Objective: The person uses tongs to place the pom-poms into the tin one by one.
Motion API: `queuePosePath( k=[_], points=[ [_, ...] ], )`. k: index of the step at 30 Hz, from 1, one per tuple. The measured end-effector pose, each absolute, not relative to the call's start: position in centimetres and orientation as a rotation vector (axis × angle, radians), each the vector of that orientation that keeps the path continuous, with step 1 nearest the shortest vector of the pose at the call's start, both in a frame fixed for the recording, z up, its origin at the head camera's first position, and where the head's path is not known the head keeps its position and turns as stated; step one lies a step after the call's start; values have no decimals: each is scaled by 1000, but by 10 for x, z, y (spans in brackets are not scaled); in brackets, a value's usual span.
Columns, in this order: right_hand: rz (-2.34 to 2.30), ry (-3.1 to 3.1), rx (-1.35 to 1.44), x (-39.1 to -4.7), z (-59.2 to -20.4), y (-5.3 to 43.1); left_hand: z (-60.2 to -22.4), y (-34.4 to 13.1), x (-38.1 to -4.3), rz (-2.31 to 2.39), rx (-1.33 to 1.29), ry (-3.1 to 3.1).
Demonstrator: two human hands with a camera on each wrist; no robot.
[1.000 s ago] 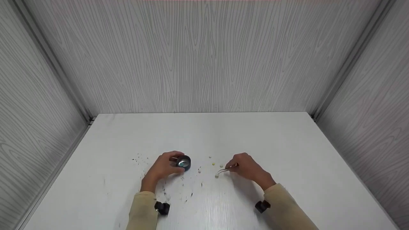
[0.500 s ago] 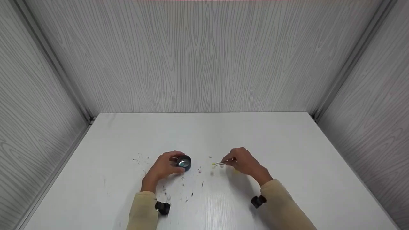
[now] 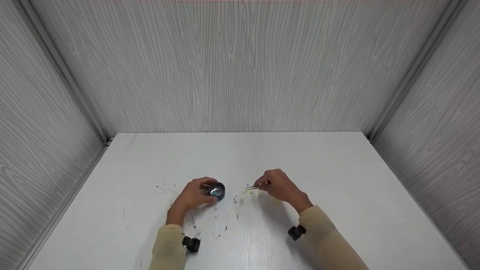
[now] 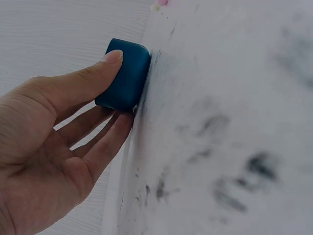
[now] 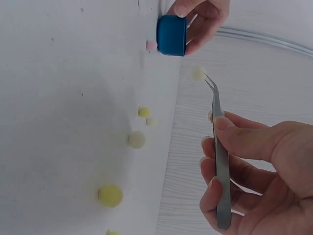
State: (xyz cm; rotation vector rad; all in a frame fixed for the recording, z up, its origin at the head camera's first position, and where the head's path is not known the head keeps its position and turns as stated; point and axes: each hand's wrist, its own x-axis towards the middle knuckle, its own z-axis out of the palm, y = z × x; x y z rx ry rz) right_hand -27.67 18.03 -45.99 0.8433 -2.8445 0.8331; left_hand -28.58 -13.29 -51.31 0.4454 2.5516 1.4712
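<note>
One small blue cup point(image 5: 171, 35) stands on the worktop point(image 3: 300, 157), gripped at its sides by your left hand point(image 3: 193, 195). Your right hand point(image 5: 266, 161) pinches the curved tweezers point(image 5: 222, 161); a pale ball point(image 5: 197, 73) sits at their tips, raised above the worktop and apart from the cup. Near the cup lies a pink ball point(image 5: 151, 45); yellow balls point(image 5: 110, 195) rest farther off on the worktop.

One left hand point(image 3: 193, 195) is holding one blue cup point(image 5: 171, 36), one right hand point(image 3: 280, 186) one pair of tweezers point(image 5: 222, 166). Seven balls point(image 5: 144, 112) are showing in the right wrist view: one pink ball point(image 5: 152, 45), three yellow balls point(image 5: 110, 196) (one partly cut off) and three pale balls point(image 5: 137, 139). Two sleeves point(image 3: 168, 243), two black wrist devices point(image 3: 192, 244), three walls point(image 3: 232, 67) and one white table point(image 3: 240, 157) are showing around them.
</note>
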Motion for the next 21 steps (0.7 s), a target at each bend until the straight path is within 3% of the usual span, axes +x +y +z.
queuePosePath(
  k=[21],
  points=[
    [800,-2816,876,-283,-452,155,-515,-132,-287,1452,465,2578]
  ],
)
